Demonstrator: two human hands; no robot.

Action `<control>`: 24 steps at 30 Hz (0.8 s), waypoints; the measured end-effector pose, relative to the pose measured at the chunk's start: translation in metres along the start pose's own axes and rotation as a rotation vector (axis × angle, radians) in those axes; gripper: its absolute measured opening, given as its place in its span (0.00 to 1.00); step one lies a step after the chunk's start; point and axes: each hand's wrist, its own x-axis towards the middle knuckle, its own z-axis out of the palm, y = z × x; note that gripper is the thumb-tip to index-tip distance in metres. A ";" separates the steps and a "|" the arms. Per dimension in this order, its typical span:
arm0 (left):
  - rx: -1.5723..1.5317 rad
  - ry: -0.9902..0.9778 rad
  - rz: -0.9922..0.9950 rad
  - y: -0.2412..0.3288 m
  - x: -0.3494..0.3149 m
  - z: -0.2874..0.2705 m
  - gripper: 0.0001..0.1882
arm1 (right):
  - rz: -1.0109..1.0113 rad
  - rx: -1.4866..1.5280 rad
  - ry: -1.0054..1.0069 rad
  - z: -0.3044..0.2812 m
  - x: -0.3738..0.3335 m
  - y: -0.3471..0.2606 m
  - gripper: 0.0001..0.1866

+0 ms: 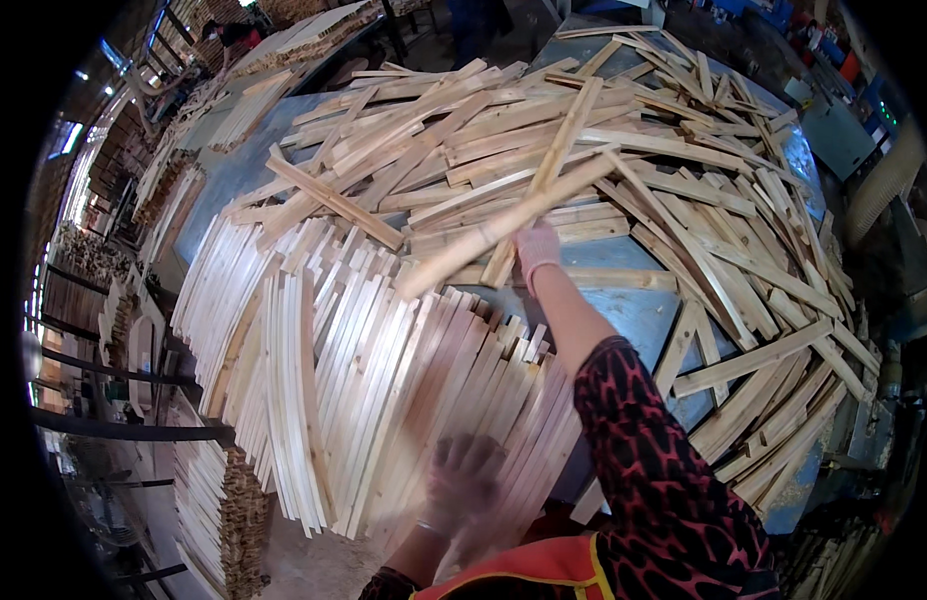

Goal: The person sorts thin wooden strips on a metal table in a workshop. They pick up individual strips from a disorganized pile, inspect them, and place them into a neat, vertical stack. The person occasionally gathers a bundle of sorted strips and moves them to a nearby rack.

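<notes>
My right hand [537,252], in a pale glove, reaches over the heap and grips a wooden strip [474,244]. That strip slants up from lower left to upper right, above the loose pieces, and hides part of the fingers. Another wooden strip [566,135] crosses behind it. Nearer to me, my left hand [464,482], also gloved, is over the near part of a row of strips [384,370] laid side by side. It is smeared by motion, so its fingers cannot be made out clearly.
A heap of loose strips [724,230] spreads over the blue-grey metal table [624,305] and along its right side. Stacked strips [209,500] stand at lower left. More stacks [304,38] lie at the far left, near another person [234,38]. A ribbed hose [889,185] hangs at right.
</notes>
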 end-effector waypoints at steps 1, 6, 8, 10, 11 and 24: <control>0.009 0.018 0.002 -0.002 -0.001 0.002 0.27 | -0.054 0.219 -0.066 -0.005 0.004 -0.015 0.26; 0.035 0.004 -0.094 0.009 -0.034 -0.004 0.27 | 0.156 0.940 -0.368 -0.079 -0.068 -0.136 0.16; 0.075 0.015 -0.101 0.011 -0.047 0.000 0.28 | 0.312 0.893 -0.543 -0.124 -0.144 -0.145 0.19; 0.083 0.019 -0.041 0.003 -0.037 0.008 0.29 | 0.462 0.980 -0.738 -0.177 -0.220 -0.109 0.22; 0.084 0.006 -0.034 0.000 -0.042 0.014 0.29 | 0.456 0.971 -0.704 -0.186 -0.276 -0.104 0.24; 0.225 -0.234 -0.120 0.027 -0.083 -0.093 0.31 | 0.117 0.001 -0.727 -0.303 -0.505 -0.054 0.52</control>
